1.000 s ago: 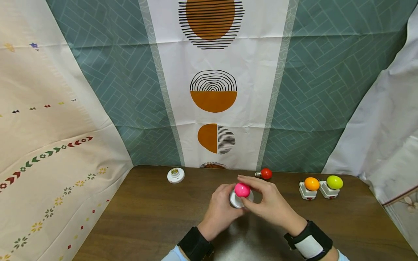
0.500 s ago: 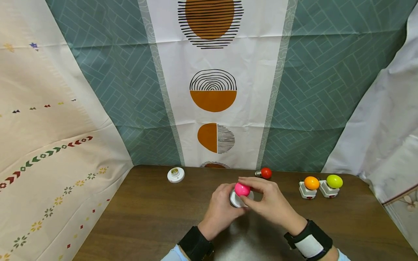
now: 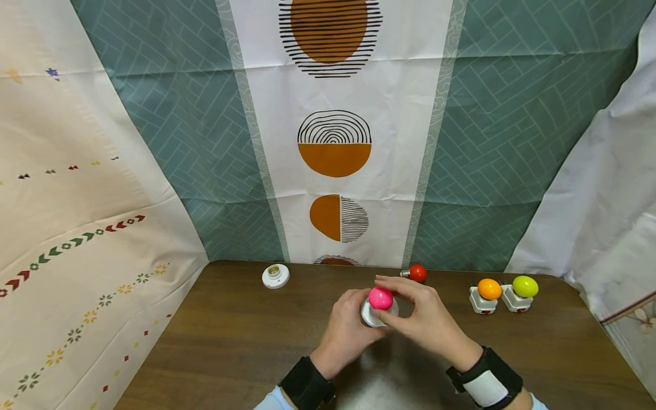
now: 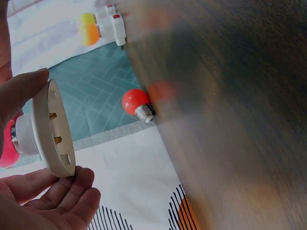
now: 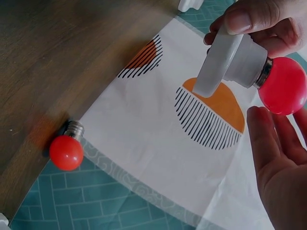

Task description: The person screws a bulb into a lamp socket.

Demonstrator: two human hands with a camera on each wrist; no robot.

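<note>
A pink light bulb (image 3: 381, 298) sits in a round white bulb holder (image 3: 370, 316), raised above the table between both hands. My left hand (image 3: 349, 323) grips the holder by its rim, thumb on one side and fingers on the other. Around the pink bulb, my right hand (image 3: 424, 314) has its thumb and fingertips on opposite sides. In the left wrist view the holder's hollow underside (image 4: 60, 129) faces the camera, with brass screws inside. A strip of the bulb's metal cap (image 5: 263, 73) shows between glass and holder in the right wrist view.
A red bulb (image 3: 418, 273) lies on its side at the table's back edge. An orange bulb (image 3: 489, 288) and a yellow-green bulb (image 3: 525, 286) stand in white square holders at right. Another round white holder (image 3: 275, 275), without a bulb, sits back left on the brown table (image 3: 230, 341).
The right hand's fingers have shifted very slightly around the pink bulb. The left hand and the holder stay in the same place.
</note>
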